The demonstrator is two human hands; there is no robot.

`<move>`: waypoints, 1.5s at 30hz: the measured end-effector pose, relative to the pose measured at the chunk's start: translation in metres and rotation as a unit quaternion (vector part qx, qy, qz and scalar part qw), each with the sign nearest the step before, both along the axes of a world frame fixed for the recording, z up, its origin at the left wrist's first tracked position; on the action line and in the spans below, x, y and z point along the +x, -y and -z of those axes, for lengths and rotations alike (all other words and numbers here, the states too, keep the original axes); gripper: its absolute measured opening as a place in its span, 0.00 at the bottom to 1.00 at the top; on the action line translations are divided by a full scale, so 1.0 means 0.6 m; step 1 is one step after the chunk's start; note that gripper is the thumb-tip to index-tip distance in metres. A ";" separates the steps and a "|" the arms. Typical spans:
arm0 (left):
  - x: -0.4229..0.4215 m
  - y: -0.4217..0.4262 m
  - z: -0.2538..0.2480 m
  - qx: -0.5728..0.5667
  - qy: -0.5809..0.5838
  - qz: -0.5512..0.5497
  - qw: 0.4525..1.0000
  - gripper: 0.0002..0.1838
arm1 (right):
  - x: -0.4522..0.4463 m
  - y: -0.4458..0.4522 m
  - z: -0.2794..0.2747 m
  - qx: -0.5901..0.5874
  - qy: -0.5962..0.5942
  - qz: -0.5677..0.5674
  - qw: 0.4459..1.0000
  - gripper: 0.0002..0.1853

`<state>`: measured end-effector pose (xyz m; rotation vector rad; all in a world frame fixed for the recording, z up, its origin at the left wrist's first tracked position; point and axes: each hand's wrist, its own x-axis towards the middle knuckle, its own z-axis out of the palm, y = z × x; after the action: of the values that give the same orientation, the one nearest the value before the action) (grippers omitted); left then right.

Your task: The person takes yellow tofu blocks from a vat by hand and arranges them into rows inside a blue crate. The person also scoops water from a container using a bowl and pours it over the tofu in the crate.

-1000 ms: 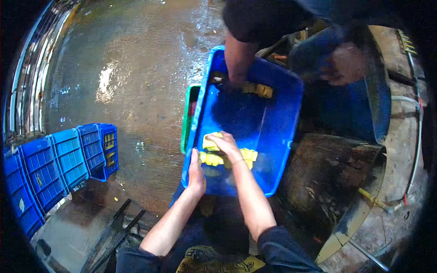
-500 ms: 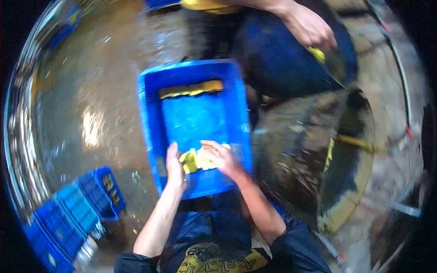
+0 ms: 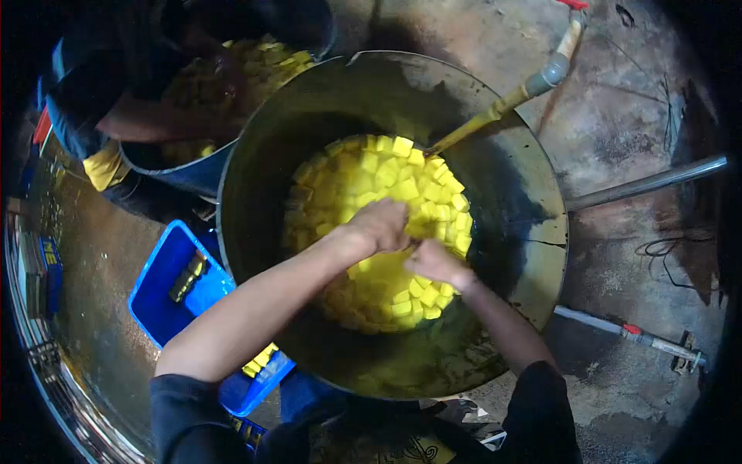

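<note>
A large round vat (image 3: 545, 232) holds yellow liquid with many yellow blocks (image 3: 406, 189) in it. Over the middle of the vat is my left hand (image 3: 379, 226), its fingers curled closed; what they hold, if anything, is hidden. My right hand (image 3: 437, 263) is just beside it, slightly blurred, with its fingertips hard to make out. Below my left forearm lies the blue tub (image 3: 166, 301), partly covered by that arm, with yellow blocks (image 3: 259, 360) at its near end and darker ones at its far end.
At the upper left, a co-worker's arm (image 3: 162, 120) reaches into a second vat (image 3: 185, 176) of yellow blocks. A pipe (image 3: 495, 112) slants over the big vat's rim. Metal pipes (image 3: 649, 182) run along the right. Blue crates (image 3: 51, 267) stand far left.
The view has turned from the blue tub to the large vat. Both my hands have left the blocks in the tub and are now over the vat.
</note>
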<state>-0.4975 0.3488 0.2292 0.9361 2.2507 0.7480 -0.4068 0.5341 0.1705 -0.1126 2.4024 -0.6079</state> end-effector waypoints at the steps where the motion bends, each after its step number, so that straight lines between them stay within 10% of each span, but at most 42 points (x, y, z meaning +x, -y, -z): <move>1: -0.002 -0.024 0.031 -0.115 0.044 0.045 0.991 0.14 | 0.005 0.001 0.033 0.067 0.019 -0.053 0.996 0.18; 3: 0.035 -0.038 0.202 -0.125 -0.122 0.109 0.979 0.17 | 0.032 0.011 0.149 0.139 0.066 -0.109 0.982 0.21; 5: 0.056 -0.055 0.242 -0.327 0.063 0.063 0.941 0.21 | 0.085 0.028 0.251 0.140 0.010 -0.146 0.979 0.21; 9: 0.154 -0.013 0.431 -0.314 0.031 -0.010 0.949 0.10 | 0.175 0.037 0.405 0.165 -0.286 -0.257 0.909 0.21; 10: 0.167 -0.005 0.449 -0.311 0.036 -0.013 0.950 0.10 | 0.147 0.047 0.342 0.128 -0.003 -0.225 0.966 0.23; 19: 0.041 0.015 0.374 -0.290 0.130 0.057 0.946 0.16 | -0.094 -0.072 0.209 -0.171 0.176 0.141 0.959 0.25; 25: 0.015 -0.057 0.369 -0.316 -0.046 -0.086 0.944 0.14 | -0.242 -0.041 0.219 0.008 0.140 0.210 0.968 0.24; 28: -0.004 -0.045 0.442 -0.297 -0.022 -0.063 0.953 0.16 | -0.244 -0.005 0.239 0.080 -0.221 0.295 0.926 0.24; 35: -0.089 0.006 0.396 -0.075 0.104 -0.159 0.979 0.21 | -0.285 -0.027 0.281 0.019 -0.085 0.279 0.956 0.24; 37: -0.098 0.010 0.388 0.264 0.369 -0.303 0.838 0.14 | -0.271 -0.054 0.301 -0.032 -0.168 0.274 0.946 0.23; 40: -0.106 -0.007 0.362 0.304 0.450 -0.408 0.734 0.13 | -0.255 -0.104 0.272 -0.301 -0.046 0.344 0.888 0.25; 42: -0.102 -0.027 0.347 0.375 0.536 -0.474 0.589 0.13 | -0.237 -0.108 0.207 -0.325 -0.013 0.334 0.885 0.23; 45: -0.074 -0.064 0.392 0.448 0.508 -0.496 0.542 0.13 | -0.196 -0.095 0.175 -0.372 -0.008 0.312 0.874 0.19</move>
<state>-0.5421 0.3875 -0.0063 -0.6419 0.9550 2.2776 -0.5242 0.5910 0.0653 0.3535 2.0556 -1.8110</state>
